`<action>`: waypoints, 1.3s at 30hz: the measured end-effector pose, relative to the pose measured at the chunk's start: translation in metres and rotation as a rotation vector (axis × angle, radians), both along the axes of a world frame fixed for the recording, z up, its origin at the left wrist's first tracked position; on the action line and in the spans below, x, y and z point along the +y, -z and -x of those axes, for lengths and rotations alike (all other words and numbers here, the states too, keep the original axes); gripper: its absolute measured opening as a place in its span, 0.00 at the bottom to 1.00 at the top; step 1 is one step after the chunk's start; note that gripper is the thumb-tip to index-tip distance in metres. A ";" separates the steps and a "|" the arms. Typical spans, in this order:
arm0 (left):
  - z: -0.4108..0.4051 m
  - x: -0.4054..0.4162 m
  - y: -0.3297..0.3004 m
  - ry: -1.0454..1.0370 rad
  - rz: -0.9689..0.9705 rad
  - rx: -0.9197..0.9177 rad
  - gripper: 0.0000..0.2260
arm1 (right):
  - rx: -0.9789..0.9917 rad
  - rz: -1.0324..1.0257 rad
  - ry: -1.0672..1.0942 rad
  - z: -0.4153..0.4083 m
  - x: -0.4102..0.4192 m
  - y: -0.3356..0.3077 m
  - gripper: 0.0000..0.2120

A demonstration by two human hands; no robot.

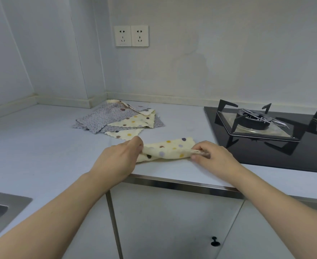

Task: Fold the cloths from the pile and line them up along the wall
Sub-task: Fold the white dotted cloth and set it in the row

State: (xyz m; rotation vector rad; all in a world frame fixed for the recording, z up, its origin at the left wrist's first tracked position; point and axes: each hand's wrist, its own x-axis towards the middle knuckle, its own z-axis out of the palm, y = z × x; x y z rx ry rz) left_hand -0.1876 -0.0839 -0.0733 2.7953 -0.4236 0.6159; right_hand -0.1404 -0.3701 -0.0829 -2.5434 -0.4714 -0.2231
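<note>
A cream cloth with coloured dots (169, 149) lies folded into a narrow band near the front edge of the counter. My left hand (119, 158) grips its left end and my right hand (208, 154) pinches its right end. Behind it, towards the wall corner, lies the pile of cloths (116, 118): grey flowered ones spread flat with cream dotted ones on top and at the front.
A black gas hob (266, 131) with pan supports fills the counter's right side. A steel sink (2, 208) sits at the lower left. Two wall sockets (131, 35) hang above the pile. Cabinet doors with a black knob (215, 242) lie below the counter edge.
</note>
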 end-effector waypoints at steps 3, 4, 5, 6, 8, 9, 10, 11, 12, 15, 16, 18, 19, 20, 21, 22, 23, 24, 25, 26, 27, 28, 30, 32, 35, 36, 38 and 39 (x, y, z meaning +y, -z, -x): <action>0.002 0.001 -0.009 0.004 -0.069 0.046 0.15 | 0.078 -0.273 0.012 -0.001 -0.004 -0.001 0.03; 0.002 0.003 -0.013 0.010 -0.109 0.045 0.16 | 0.084 -0.330 0.010 0.001 -0.004 -0.002 0.04; 0.002 0.005 -0.016 0.027 -0.140 0.026 0.18 | 0.088 -0.368 0.017 0.002 -0.004 -0.004 0.04; 0.001 0.008 -0.020 0.048 -0.163 0.006 0.19 | 0.093 -0.395 0.028 0.004 -0.004 -0.006 0.03; -0.001 0.013 -0.026 0.094 -0.167 -0.054 0.20 | 0.114 -0.433 0.046 0.009 -0.006 -0.010 0.03; -0.001 0.015 -0.030 0.109 -0.146 -0.072 0.19 | 0.125 -0.444 0.052 0.011 -0.008 -0.013 0.04; 0.000 0.015 -0.033 0.112 -0.120 -0.071 0.16 | 0.132 -0.446 0.057 0.012 -0.010 -0.017 0.05; 0.000 0.015 -0.036 0.116 -0.089 -0.064 0.12 | 0.133 -0.446 0.062 0.014 -0.012 -0.023 0.06; 0.002 0.014 -0.038 0.126 -0.059 -0.055 0.08 | 0.126 -0.451 0.061 0.014 -0.013 -0.029 0.08; 0.005 0.013 -0.042 0.175 -0.004 -0.032 0.03 | 0.074 -0.487 0.052 0.015 -0.017 -0.049 0.13; 0.005 0.013 -0.043 0.191 0.016 -0.021 0.03 | 0.065 -0.494 0.042 0.016 -0.017 -0.055 0.13; 0.005 0.013 -0.046 0.209 0.062 -0.001 0.02 | 0.084 -0.522 0.004 0.018 -0.019 -0.066 0.12; 0.005 0.013 -0.048 0.204 0.087 0.004 0.02 | 0.101 -0.551 -0.023 0.020 -0.020 -0.070 0.10; 0.005 0.014 -0.050 0.199 0.110 0.005 0.03 | 0.118 -0.579 -0.043 0.021 -0.020 -0.073 0.07; 0.006 0.014 -0.053 0.195 0.129 0.003 0.03 | 0.126 -0.607 -0.054 0.022 -0.021 -0.076 0.06; 0.007 0.015 -0.054 0.192 0.145 -0.001 0.03 | 0.126 -0.635 -0.058 0.023 -0.022 -0.078 0.07; 0.008 0.016 -0.056 0.191 0.161 -0.009 0.02 | 0.125 -0.663 -0.053 0.024 -0.022 -0.079 0.07; 0.009 0.017 -0.058 0.194 0.174 -0.016 0.02 | 0.124 -0.686 -0.044 0.025 -0.023 -0.081 0.07; 0.009 0.016 -0.058 0.200 0.180 -0.020 0.02 | 0.125 -0.708 -0.033 0.026 -0.024 -0.082 0.06; 0.009 0.016 -0.058 0.201 0.170 -0.014 0.02 | 0.123 -0.726 -0.024 0.027 -0.024 -0.084 0.05; 0.009 0.014 -0.058 0.199 0.144 0.004 0.01 | 0.122 -0.746 -0.013 0.028 -0.025 -0.086 0.05; 0.009 0.011 -0.056 0.187 0.114 0.035 0.01 | 0.117 -0.756 -0.008 0.029 -0.025 -0.088 0.06; 0.008 0.006 -0.053 0.153 0.095 0.106 0.02 | 0.101 -0.763 -0.010 0.032 -0.025 -0.091 0.07; 0.008 0.004 -0.050 0.124 0.138 0.164 0.02 | 0.085 -0.763 -0.023 0.034 -0.025 -0.093 0.06; 0.009 0.005 -0.049 0.109 0.183 0.181 0.04 | 0.065 -0.762 -0.039 0.035 -0.024 -0.095 0.04; 0.009 0.005 -0.049 0.112 0.193 0.178 0.05 | 0.052 -0.765 -0.032 0.035 -0.023 -0.095 0.03; 0.011 0.005 -0.051 0.121 0.231 0.211 0.04 | 0.033 -0.772 -0.005 0.034 -0.022 -0.095 0.05; 0.013 0.004 -0.053 0.132 0.262 0.250 0.04 | 0.029 -0.773 0.010 0.033 -0.022 -0.095 0.06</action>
